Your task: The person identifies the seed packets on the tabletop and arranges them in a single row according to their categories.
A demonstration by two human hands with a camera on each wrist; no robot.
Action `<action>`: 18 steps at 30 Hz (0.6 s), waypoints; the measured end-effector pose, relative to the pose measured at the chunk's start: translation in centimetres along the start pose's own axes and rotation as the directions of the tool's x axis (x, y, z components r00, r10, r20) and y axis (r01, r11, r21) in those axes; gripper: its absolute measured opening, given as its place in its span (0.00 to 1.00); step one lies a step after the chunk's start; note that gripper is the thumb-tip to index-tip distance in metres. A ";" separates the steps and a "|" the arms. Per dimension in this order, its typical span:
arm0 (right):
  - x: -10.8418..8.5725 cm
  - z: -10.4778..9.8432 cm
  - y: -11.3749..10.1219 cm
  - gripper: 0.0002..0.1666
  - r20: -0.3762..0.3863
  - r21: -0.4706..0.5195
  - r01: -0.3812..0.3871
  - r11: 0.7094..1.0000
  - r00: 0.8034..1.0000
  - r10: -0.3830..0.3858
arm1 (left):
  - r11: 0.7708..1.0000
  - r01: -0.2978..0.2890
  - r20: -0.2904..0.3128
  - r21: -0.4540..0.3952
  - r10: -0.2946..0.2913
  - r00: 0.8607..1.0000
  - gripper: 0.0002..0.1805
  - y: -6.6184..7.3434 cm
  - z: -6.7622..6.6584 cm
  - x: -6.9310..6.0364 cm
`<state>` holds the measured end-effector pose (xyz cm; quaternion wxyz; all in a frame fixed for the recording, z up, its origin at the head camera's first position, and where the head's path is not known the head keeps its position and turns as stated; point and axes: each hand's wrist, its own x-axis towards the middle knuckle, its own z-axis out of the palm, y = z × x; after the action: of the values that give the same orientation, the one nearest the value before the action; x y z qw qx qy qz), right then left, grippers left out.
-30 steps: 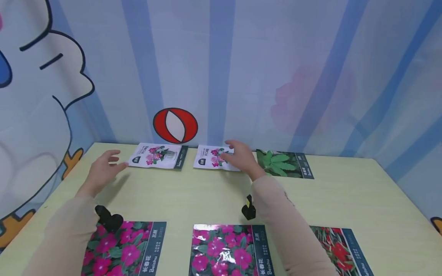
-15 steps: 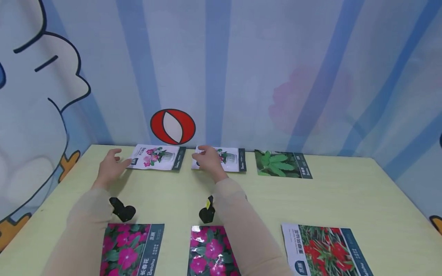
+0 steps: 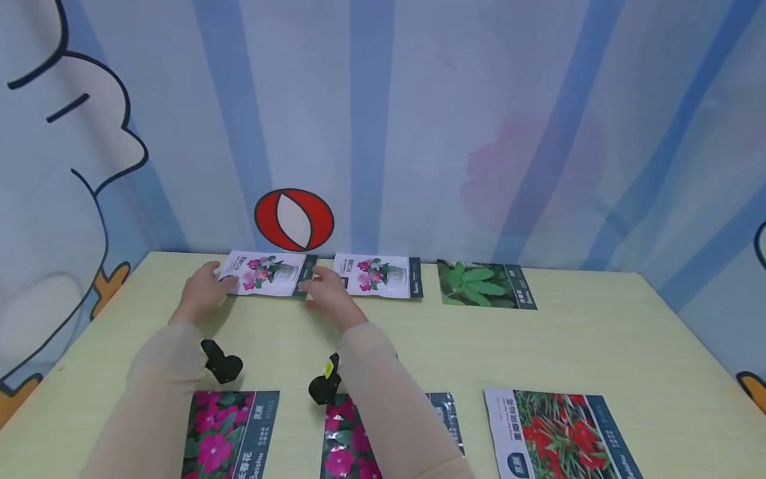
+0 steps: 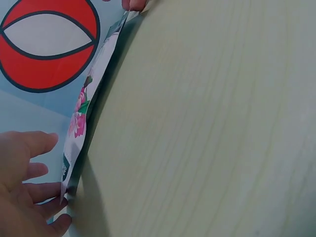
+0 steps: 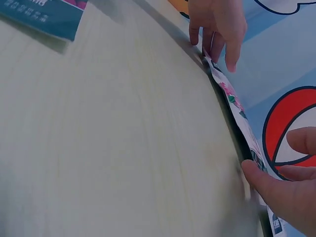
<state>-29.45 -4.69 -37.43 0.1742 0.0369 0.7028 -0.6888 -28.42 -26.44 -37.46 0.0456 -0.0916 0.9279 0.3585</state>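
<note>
A white seed packet with pink flowers in a vase (image 3: 266,273) lies at the table's far left, between my two hands. My left hand (image 3: 202,291) is at its left edge, fingers fairly straight and touching that edge in the left wrist view. At the packet's dark right end is my right hand (image 3: 332,297); in the right wrist view its thumb (image 5: 256,177) touches the edge, with the other fingers spread apart. A matching white packet (image 3: 377,276) lies just right of the right hand. Further right is a packet with green leaves (image 3: 479,285).
Nearer me lie two packets of magenta flowers (image 3: 217,442) (image 3: 341,452), one partly covered by my right sleeve, and a red-flowered packet (image 3: 568,436). A patterned blue curtain (image 3: 419,133) rises behind the wooden table (image 3: 598,339). Black wrist cameras (image 3: 223,362) hang beneath my sleeves.
My right hand has moved left, from over the second white packet to the first one's right end. My left hand has shifted slightly toward the first packet's left edge.
</note>
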 end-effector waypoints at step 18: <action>-1.9 2.5 0.0 0.18 -0.204 0.431 -0.155 0.889 0.943 0.263 | 0.934 -0.099 -0.117 -0.342 0.063 0.991 0.33 -1.3 -1.6 -1.5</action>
<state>-27.24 -6.83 -36.84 0.1438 0.2374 0.5513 -0.7868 -26.71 -28.25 -36.86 -0.0346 -0.0785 0.8542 0.5127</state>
